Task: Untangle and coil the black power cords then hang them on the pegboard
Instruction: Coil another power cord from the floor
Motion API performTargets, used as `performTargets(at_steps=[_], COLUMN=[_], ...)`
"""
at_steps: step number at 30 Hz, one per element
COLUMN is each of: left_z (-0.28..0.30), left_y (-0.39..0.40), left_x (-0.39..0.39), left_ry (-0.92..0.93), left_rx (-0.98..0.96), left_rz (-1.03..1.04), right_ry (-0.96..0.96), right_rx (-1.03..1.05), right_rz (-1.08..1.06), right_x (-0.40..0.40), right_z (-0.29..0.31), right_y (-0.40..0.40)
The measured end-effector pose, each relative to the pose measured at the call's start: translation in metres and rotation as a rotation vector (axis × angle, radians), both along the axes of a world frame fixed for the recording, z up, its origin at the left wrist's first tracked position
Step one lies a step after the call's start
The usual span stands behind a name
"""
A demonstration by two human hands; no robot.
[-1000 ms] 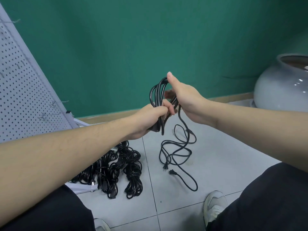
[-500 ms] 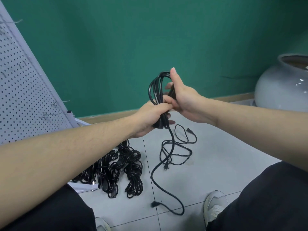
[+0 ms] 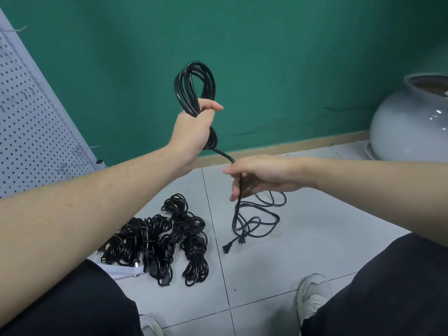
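Knees and shoes frame the tiled floor (image 3: 303, 241) where our pile of black cords (image 3: 167, 241) lies, well apart from the pegboard (image 3: 31, 132) leaning at far left. Slack from the cord in work (image 3: 195, 87) sprawls in loose loops just beside the pile. Our right hand (image 3: 264, 177) holds that strand with fingers loosely curled around it; higher and farther, our left hand (image 3: 194, 132) grips the finished loops tightly. We judge the trailing plugs may snag a floor loop and knot, or loops may slip if our left hand loosens.
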State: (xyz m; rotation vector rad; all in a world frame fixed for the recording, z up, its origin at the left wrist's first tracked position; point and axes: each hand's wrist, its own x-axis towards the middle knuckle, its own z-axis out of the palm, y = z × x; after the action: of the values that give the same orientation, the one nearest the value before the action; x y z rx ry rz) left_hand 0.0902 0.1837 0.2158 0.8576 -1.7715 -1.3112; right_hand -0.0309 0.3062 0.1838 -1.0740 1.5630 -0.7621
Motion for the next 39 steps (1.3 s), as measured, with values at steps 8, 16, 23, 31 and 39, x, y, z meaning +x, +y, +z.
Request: performTargets(at_steps=[8,16,23,31,39], left_z=[-0.014,-0.024,-0.032,-0.042,-0.047], left_y=[-0.021,-0.006,0.001,0.018,0.033], left_x=[0.013,0.009,0.007,0.002,-0.005], left_ry=[-0.323,-0.506,-0.576,-0.372,-0.247], left_rx=[-0.187,-0.14,-0.232,-0.048,0.119], left_rz=[-0.038,-0.278,-0.419,-0.458,-0.539], right_ry=[0.453,0.439,-0.073,0.126,-0.223], right_rx=[-0.205,-0.315,-0.373,-0.654,-0.553], right_rz=[0.032,-0.353,-0.27,-0.541,-0.613], right_x=[-0.016,-0.027,-0.04,-0.026,-0.014], right_z=[0.009,0.022,0.027,0.025,0.018], right_y=[0.004,-0.005,0.001,-0.011,-0.02])
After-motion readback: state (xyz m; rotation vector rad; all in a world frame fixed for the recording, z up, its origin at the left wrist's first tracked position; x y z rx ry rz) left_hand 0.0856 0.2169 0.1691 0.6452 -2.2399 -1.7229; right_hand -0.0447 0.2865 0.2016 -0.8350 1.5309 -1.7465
